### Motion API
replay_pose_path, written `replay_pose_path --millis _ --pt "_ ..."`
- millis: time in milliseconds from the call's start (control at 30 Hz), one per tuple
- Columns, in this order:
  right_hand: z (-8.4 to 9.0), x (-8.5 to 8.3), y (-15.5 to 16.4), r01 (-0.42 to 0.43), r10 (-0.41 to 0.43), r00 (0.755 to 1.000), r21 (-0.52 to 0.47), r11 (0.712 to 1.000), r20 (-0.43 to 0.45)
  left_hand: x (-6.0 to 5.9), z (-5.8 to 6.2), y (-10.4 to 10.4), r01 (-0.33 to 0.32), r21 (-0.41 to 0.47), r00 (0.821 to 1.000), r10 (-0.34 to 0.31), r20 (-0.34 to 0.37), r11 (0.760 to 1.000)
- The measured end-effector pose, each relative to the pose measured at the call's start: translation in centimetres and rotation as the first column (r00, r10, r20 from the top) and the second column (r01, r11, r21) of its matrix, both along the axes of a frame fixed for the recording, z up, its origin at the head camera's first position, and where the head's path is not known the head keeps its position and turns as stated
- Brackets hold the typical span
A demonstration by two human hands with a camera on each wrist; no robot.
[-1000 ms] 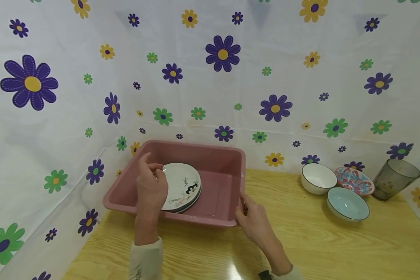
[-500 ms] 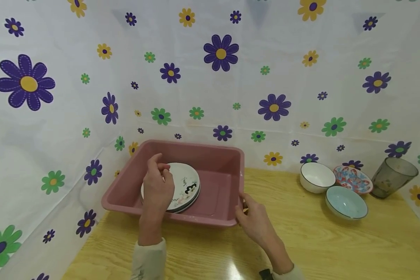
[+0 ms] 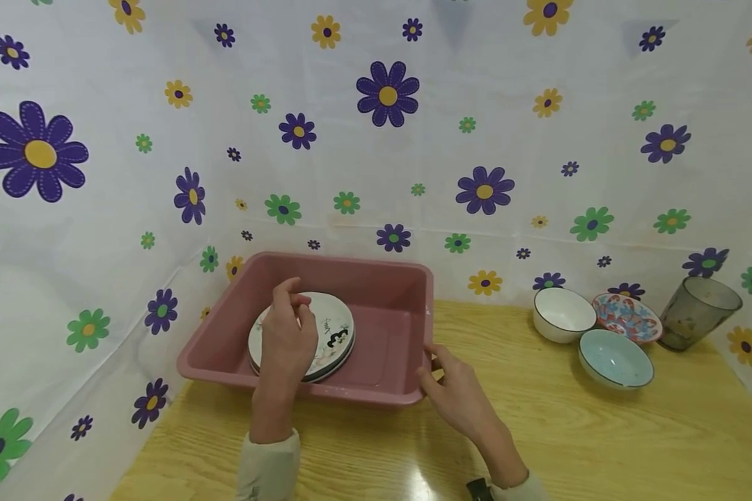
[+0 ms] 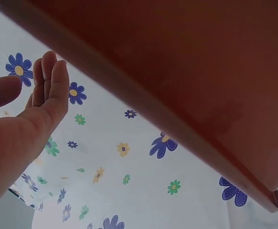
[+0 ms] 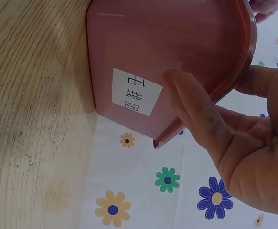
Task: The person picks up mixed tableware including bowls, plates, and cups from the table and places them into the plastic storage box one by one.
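A pink plastic basin [image 3: 382, 399] stands on the wooden table. Inside its left half lies a small stack of white plates [image 3: 332, 316] with a painted black and pink design. My left hand [image 3: 288, 341] hovers over the basin's front left, covering part of the top plate; its fingers are loosely bent and hold nothing. In the left wrist view, the left hand [image 4: 38, 109] is beside the basin's rim [image 4: 129, 86]. At the right side, my right hand [image 3: 457, 396] grips the rim. The right wrist view shows fingers [image 5: 196, 102] against the outer wall and the thumb at the edge.
To the right on the table stand a white bowl [image 3: 564, 316], a red-and-blue patterned bowl [image 3: 627, 316], a light blue bowl [image 3: 615, 360] and a grey glass [image 3: 698, 313]. A flower-printed sheet [image 3: 345, 160] hangs behind and at the left. A label [image 5: 136, 92] marks the basin's side.
My left hand has shifted right and slightly inward over the plates. The right hand stays at the basin's right rim. The whole head view has drifted slightly, with the scene sliding left.
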State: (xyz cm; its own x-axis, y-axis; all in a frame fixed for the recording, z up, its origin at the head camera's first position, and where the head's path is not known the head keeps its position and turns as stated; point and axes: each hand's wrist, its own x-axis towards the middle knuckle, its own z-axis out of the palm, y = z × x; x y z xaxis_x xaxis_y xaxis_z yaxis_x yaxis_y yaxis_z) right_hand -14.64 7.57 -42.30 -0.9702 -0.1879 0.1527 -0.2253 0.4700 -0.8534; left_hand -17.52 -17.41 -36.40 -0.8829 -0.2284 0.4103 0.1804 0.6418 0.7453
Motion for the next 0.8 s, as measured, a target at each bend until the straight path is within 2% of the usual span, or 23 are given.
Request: replay_pose_path --millis 200,300,500,667,800 --pt "0.04 -0.27 0.46 -0.002 0.002 1.0 -0.001 1.0 -0.004 -0.12 0.21 0.5 0.01 -0.021 1.0 -0.01 0.004 1.0" --pt "0.07 -0.33 0.73 0.009 -0.008 1.0 0.03 1.0 -0.018 -0.14 0.2 0.66 0.013 -0.028 1.0 -0.013 0.003 1.0" --pt "-0.06 -0.17 0.75 0.032 -0.026 0.998 0.107 0.994 -0.058 0.13 -0.12 0.62 0.028 -0.036 0.999 -0.029 -0.029 0.999" --pt "-0.05 -0.1 0.8 0.033 -0.027 0.998 0.114 0.993 -0.051 0.2 -0.19 0.74 0.033 -0.053 0.998 -0.035 -0.056 0.998" --pt "0.1 -0.16 0.85 0.031 -0.022 0.996 0.117 0.993 -0.081 0.26 -0.06 0.9 0.036 -0.052 0.997 -0.04 -0.063 0.998"
